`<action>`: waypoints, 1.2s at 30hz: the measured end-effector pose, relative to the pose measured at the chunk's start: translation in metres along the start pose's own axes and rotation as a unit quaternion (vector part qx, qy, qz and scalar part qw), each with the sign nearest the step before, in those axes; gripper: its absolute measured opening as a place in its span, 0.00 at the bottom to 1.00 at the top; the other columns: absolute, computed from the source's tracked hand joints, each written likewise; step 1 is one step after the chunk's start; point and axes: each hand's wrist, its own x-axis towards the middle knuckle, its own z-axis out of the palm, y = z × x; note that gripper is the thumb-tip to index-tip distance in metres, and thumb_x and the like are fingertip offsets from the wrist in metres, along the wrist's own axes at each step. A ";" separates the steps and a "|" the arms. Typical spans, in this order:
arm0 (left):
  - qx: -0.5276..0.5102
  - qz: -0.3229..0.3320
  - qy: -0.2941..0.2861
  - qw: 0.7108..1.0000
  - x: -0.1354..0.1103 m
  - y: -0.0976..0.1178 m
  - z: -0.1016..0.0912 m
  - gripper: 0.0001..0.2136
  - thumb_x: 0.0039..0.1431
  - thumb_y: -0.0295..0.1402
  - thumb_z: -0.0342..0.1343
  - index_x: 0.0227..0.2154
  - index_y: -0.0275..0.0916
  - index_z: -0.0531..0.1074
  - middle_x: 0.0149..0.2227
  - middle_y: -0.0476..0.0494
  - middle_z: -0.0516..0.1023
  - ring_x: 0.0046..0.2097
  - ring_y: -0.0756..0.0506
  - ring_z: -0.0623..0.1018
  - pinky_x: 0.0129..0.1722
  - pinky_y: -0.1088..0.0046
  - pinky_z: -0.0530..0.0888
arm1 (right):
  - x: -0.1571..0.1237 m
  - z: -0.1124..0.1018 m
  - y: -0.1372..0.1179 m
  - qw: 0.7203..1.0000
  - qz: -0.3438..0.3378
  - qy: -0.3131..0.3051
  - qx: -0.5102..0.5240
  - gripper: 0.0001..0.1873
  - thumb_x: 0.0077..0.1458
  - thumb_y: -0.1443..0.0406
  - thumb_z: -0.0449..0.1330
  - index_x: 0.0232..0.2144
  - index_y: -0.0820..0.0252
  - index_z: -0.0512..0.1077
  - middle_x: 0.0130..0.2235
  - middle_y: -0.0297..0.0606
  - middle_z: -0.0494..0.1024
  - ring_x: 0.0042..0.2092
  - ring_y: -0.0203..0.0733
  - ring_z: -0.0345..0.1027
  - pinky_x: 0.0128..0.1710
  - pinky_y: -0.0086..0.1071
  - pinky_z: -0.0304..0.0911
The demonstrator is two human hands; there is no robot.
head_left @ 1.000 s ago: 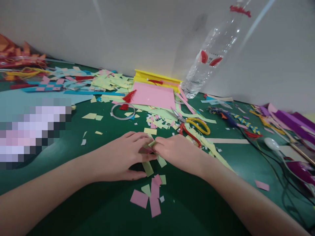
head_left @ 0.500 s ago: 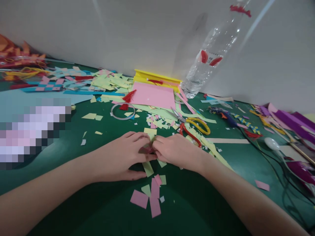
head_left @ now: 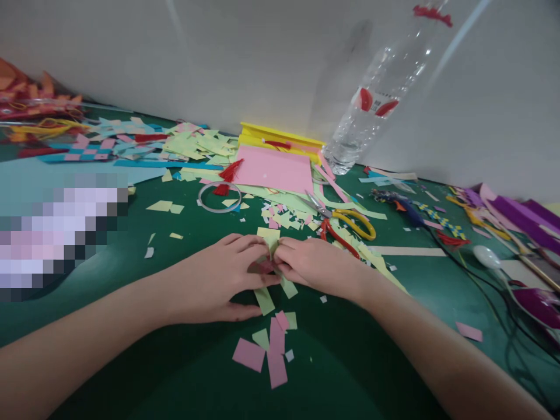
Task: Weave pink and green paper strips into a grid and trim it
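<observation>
Both hands are together over pale green and pink paper strips [head_left: 264, 300] on the green table. My left hand [head_left: 223, 277] has its fingers bent over these strips; its thumb rests by the lower green end, and the fingertips hold the paper. From the right, my right hand [head_left: 319, 265] has its fingers closed on an upright pale green strip [head_left: 272, 248]. Between the hands a bit of pink paper shows, but most of the piece is hidden under the fingers. Loose pink paper pieces [head_left: 248, 354] lie just in front of the hands.
Open scissors [head_left: 321, 209] with yellow and red handles lie behind my right hand. A tape ring [head_left: 203, 201], a pink sheet [head_left: 275, 169] and paper scraps [head_left: 196, 143] are further back. A plastic bottle [head_left: 363, 111] leans at the wall. A white spoon [head_left: 486, 256] lies right.
My right hand has shifted slightly right and away from my left fingers, and more of the green strip between them shows. The left hand stays almost in place.
</observation>
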 end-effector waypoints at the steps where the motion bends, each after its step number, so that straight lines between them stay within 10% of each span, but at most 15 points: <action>1: 0.001 0.000 0.000 1.000 0.000 0.000 0.000 0.19 0.59 0.43 0.52 0.53 0.49 0.67 0.49 0.41 0.70 0.52 0.38 0.66 0.50 0.57 0.64 | -0.001 -0.001 0.001 1.000 0.001 -0.004 0.021 0.09 0.61 0.67 0.50 0.34 0.66 0.69 0.36 0.39 0.71 0.26 0.33 0.63 0.22 0.29 0.51; 36: -0.007 0.008 0.026 1.000 -0.001 0.000 0.002 0.19 0.58 0.41 0.54 0.52 0.49 0.67 0.49 0.41 0.69 0.52 0.38 0.66 0.51 0.57 0.63 | 0.004 -0.001 -0.001 0.996 0.025 -0.016 0.082 0.09 0.59 0.65 0.51 0.30 0.65 0.67 0.33 0.37 0.71 0.26 0.32 0.59 0.23 0.28 0.49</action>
